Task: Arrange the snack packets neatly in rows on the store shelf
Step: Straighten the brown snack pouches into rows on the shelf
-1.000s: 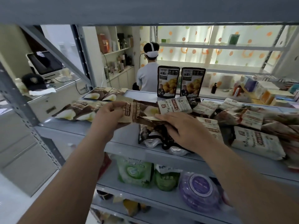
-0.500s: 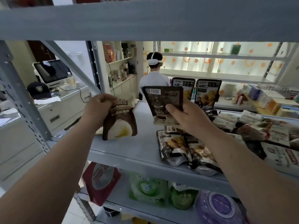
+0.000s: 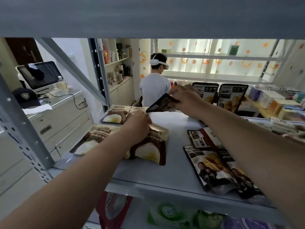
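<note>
Risks toppling the upright packets [image 3: 232,96] at 1 o'clock with the right hand [image 3: 184,96] pinching a dark packet [image 3: 160,104], or skewing the brown packet [image 3: 153,146] under the left hand [image 3: 137,128], grip unclear.

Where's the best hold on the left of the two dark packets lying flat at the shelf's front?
Pinch the near bottom edge of the dark packet from the front: it lies flat, face up, that edge free by the shelf lip, while another packet crowds its right side.
</note>
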`<state>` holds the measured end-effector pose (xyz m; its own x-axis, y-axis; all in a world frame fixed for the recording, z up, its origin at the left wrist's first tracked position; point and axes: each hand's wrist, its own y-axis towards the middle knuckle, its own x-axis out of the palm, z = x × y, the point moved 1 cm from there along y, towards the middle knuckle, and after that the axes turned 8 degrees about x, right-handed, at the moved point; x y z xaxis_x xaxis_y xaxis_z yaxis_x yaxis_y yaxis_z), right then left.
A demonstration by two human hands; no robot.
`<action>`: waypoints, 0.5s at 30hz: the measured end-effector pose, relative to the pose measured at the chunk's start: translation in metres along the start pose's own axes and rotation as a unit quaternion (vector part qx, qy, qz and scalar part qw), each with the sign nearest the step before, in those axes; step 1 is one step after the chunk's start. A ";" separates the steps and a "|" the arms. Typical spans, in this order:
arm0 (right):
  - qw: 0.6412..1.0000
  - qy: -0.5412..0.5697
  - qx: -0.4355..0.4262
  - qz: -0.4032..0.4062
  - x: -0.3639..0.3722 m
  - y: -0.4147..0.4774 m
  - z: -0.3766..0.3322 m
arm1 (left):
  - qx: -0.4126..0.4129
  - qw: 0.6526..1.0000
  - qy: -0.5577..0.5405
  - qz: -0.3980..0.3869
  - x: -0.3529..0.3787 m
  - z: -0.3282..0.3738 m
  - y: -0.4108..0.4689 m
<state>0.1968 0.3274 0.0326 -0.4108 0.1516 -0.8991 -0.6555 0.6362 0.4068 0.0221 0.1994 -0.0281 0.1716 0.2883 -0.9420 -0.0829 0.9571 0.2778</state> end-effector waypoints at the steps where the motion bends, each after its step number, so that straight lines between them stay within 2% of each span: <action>1: 1.000 -0.006 -0.008 0.004 0.006 0.007 0.000 | 0.015 1.000 0.007 0.005 -0.002 -0.001 -0.002; 6: 0.999 0.016 0.018 -0.021 0.038 0.030 0.004 | 0.090 0.995 -0.023 0.026 -0.019 -0.001 -0.033; 9: 0.998 0.000 0.023 -0.057 0.056 0.036 0.012 | 0.127 0.990 -0.053 -0.037 -0.024 0.013 -0.057; 12: 0.993 -0.002 -0.003 -0.118 0.059 0.028 0.010 | 0.146 0.985 -0.041 -0.086 -0.017 0.020 -0.067; 15: 0.979 -0.046 -0.011 -0.199 0.057 0.022 0.008 | 0.163 0.983 -0.035 -0.077 -0.013 0.024 -0.071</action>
<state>0.1645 0.3561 -0.0114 -0.0608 -0.0368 -0.9975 -0.7655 0.6431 0.0229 0.0496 0.1282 -0.0316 0.2246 0.1299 -0.9657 0.2657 0.9453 0.1890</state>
